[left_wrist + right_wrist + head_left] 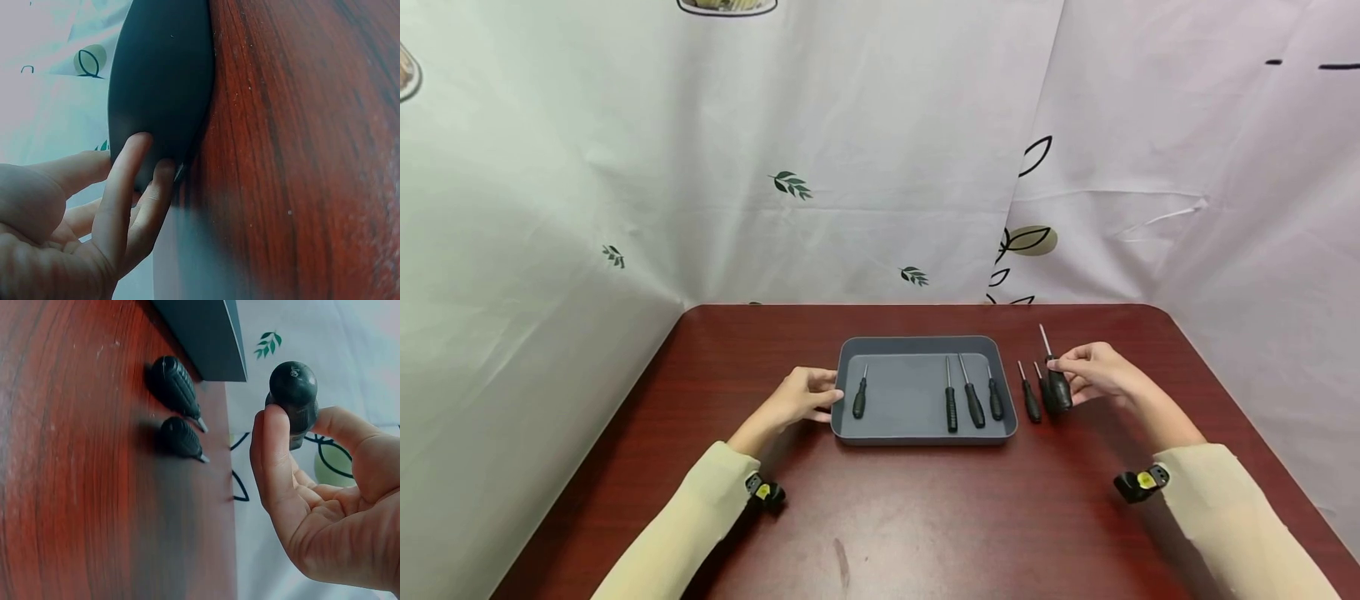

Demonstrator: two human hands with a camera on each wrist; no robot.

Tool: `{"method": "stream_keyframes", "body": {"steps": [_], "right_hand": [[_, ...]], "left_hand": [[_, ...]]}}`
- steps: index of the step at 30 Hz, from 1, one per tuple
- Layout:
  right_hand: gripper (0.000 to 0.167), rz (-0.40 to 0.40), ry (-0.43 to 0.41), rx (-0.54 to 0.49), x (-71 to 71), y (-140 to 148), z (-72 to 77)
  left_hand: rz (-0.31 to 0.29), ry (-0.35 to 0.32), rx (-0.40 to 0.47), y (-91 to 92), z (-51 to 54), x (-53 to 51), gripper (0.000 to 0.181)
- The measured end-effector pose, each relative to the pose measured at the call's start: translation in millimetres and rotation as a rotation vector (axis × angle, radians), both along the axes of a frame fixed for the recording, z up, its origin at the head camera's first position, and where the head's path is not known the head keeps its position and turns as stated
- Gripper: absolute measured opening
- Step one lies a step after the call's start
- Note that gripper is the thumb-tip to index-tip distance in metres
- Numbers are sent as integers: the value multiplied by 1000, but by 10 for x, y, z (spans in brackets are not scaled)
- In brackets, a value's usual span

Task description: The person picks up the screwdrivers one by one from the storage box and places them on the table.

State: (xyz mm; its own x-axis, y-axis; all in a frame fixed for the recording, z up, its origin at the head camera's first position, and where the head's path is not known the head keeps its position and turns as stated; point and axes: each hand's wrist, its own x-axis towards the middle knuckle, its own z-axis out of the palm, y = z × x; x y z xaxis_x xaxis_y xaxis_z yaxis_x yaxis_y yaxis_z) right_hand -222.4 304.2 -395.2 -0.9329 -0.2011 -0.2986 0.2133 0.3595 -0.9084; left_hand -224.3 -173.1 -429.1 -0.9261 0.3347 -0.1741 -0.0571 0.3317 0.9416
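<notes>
My right hand (pixel 1097 371) pinches a thick black-handled screwdriver (pixel 1060 390) between thumb and fingers, lifted above the table with its shaft pointing away. Two smaller screwdrivers lie on the table beneath it, one (pixel 1032 404) nearer the tray and another (pixel 181 437) partly hidden in the head view. At the left end of the grey tray (pixel 902 400), my left hand (pixel 797 393) grips the side wall, fingers against its outer face. Inside the tray, one screwdriver (pixel 860 400) lies at the left; three more, including a ridged-handled one (pixel 951 410), lie side by side at the right.
The dark red wooden table (pixel 925 517) extends in front of and around the tray. A white cloth with leaf prints (pixel 850 233) hangs behind the table and along both sides. Each wrist wears a small black camera (pixel 1141 483).
</notes>
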Motion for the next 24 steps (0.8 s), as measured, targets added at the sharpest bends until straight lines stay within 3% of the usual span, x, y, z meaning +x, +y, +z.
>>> {"method": "stream_keyframes", "body": {"steps": [9,18,24], "right_hand": [[33,4,2,20,16,118,17],[27,-3,-37,0,15,206,-43],[35,-4,-53,-7,5,244,-92]], "left_hand": [[-9,7,-7,0,5,-14,52],[-12,-1,4,-3,-8,-10,51],[-17,5,4,-10,-11,-14,52]]}}
